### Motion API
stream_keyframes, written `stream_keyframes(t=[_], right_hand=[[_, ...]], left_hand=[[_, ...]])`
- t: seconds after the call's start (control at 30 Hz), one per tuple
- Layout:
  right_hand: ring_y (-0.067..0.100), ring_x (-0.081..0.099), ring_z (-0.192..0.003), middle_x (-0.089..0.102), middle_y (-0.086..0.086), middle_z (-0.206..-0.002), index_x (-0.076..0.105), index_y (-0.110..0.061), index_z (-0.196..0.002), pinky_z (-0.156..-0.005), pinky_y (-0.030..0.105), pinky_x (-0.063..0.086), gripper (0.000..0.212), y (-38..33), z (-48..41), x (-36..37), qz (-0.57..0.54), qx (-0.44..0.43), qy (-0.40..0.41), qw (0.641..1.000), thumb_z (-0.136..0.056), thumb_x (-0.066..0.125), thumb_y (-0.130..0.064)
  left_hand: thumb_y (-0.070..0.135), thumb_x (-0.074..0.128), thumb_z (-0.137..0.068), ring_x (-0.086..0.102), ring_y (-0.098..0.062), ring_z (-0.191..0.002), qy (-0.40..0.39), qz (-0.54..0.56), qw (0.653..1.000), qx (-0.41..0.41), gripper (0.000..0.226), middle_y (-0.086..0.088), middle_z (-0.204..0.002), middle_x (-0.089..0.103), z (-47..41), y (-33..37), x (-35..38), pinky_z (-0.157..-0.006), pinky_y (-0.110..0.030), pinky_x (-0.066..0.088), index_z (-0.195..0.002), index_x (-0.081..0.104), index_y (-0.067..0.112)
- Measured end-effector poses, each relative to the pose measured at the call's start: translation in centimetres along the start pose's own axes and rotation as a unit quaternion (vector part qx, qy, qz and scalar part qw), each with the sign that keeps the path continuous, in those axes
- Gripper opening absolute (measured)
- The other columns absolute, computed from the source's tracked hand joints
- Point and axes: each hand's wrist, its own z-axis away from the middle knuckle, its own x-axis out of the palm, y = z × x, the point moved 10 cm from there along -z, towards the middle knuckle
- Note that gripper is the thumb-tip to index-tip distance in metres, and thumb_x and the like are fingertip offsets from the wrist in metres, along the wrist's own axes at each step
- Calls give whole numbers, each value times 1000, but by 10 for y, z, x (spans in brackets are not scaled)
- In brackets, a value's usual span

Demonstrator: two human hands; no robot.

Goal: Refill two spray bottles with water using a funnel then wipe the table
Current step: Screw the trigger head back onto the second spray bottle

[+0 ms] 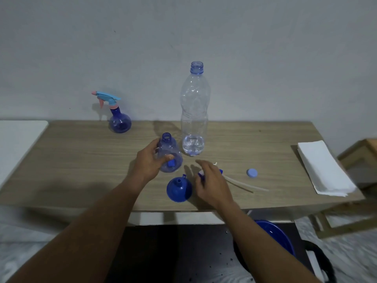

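Your left hand is reaching in from the near left, forearm bare and angled toward the middle of the wooden table, and it is wrapping around the round, translucent blue spray bottle with no top, thumb across its near side and fingers curling behind it. That bottle is standing upright with its neck open.

Your right hand is coming in from the near right, palm down with the fingers loosely curved, and it is covering the blue-and-white trigger sprayer head lying on the table; whether it is gripping it I cannot tell. The head's pale dip tube is trailing out to the right.

The blue plastic funnel is sitting wide end down between your wrists, near the front edge. Just behind the open bottle the tall clear water bottle is standing uncapped, holding a little water, and its blue cap is lying to the right. The second blue spray bottle with a pink-and-turquoise trigger is standing at the far left, and folded white paper towels are lying at the right edge.
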Motion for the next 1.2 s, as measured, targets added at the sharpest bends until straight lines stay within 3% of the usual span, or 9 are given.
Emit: stream_keyframes(t=[0.07,0.13,0.3,0.5,0.73,0.83,0.9,1.03,1.2], right_hand=[[26,27,-149,32,11,-161,38,-15,-153,-122,41,26,61,14,-17,3,86,6,-75,993,-94,54,-20],[33,14,-153,20,14,-166,34,-18,-156,-124,46,16,66,32,-27,12,176,25,-174,969,-93,52,-18],[29,56,-118,57,8,-131,60,-23,-133,-95,40,51,44,48,-37,14,209,44,-244,946,-91,63,-13],[30,61,-102,46,9,-126,62,-15,-124,-88,39,52,37,47,-47,-11,164,77,-189,965,-88,71,-15],[17,69,-79,70,-3,-90,70,-20,-100,-73,34,57,30,-31,-63,-98,-49,33,-15,998,-74,84,-15],[1,67,-74,71,-10,-89,70,-25,-98,-61,13,51,29,-80,-71,-139,-172,1,81,982,-75,86,-20],[-4,65,-77,71,-12,-91,69,-25,-98,-61,7,47,28,-117,-76,-162,-233,-40,132,963,-76,86,-20],[-6,66,-78,69,-10,-94,67,-22,-99,-64,9,52,27,-177,-87,-176,-315,-117,161,928,-80,84,-14],[1,66,-81,68,0,-100,66,-21,-103,-67,16,57,27,-207,-104,-169,-307,-151,164,925,-83,82,-14]], left_hand=[[25,82,-75,64,1,-99,-1,-2,1000,-1,46,19,-104,69,0,-1,-1,-86,-31,56,-106,60,51],[26,82,-74,64,3,-98,-3,-7,1000,-3,47,20,-104,69,0,-1,0,-85,-30,56,-104,59,54],[27,82,-75,65,-3,-102,-8,-4,1000,-9,50,16,-108,70,-1,-3,0,-86,-33,57,-118,61,40],[27,82,-74,66,-6,-102,-10,-4,1000,-14,51,14,-108,70,0,-2,0,-86,-34,56,-119,61,37],[9,80,-75,65,-11,-102,-1,7,1000,-26,50,8,-107,69,3,4,0,-75,-20,52,-116,61,31],[4,78,-76,63,-17,-106,-1,11,999,-38,53,0,-112,68,5,6,0,-82,-28,53,-122,60,22],[8,78,-78,62,-13,-103,-6,6,999,-48,57,-1,-115,66,5,6,-1,-79,-20,50,-130,57,18],[18,78,-81,57,6,-81,10,11,998,-64,47,13,-95,64,6,6,-2,-54,-2,41,-123,60,25],[11,77,-80,59,4,-90,6,20,998,-66,50,17,-97,63,6,9,-1,-60,-4,43,-112,55,42]])
